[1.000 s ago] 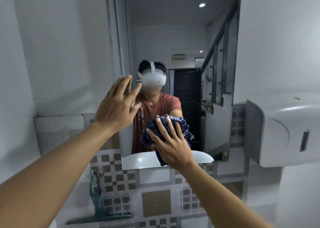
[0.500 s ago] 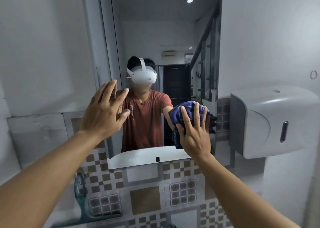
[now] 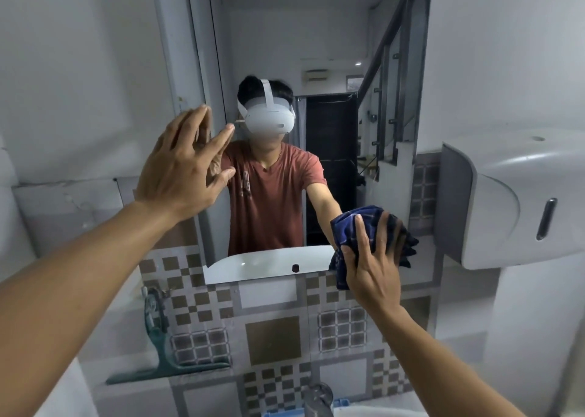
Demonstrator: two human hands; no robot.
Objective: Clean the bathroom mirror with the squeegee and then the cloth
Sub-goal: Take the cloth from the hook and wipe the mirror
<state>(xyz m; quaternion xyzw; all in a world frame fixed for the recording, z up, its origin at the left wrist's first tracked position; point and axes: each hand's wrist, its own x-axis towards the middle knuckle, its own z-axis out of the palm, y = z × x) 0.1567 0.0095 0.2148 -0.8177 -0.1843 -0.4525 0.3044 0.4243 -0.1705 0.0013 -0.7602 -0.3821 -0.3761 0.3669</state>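
Mirror (image 3: 316,52) glass runs tall above the right hand (image 3: 373,267), which presses the bunched blue cloth (image 3: 354,236) flat-fingered on its lower right corner — left hand (image 3: 180,176) spread, nothing held, at its left edge.

The mirror (image 3: 316,68) fills the upper centre of the frame, set into the wall; below it runs the tiled wall (image 3: 272,340); the right hand (image 3: 370,267) presses the cloth (image 3: 351,236) against the mirror's lower right corner, the cloth hanging just over the bottom edge; the left hand (image 3: 180,176) is flat at the mirror's left edge, mid-height; the squeegee (image 3: 161,353) leans on the tiles at lower left; a dispenser (image 3: 512,201) sits on the wall right of the mirror; a tap (image 3: 318,399) stands at bottom centre.
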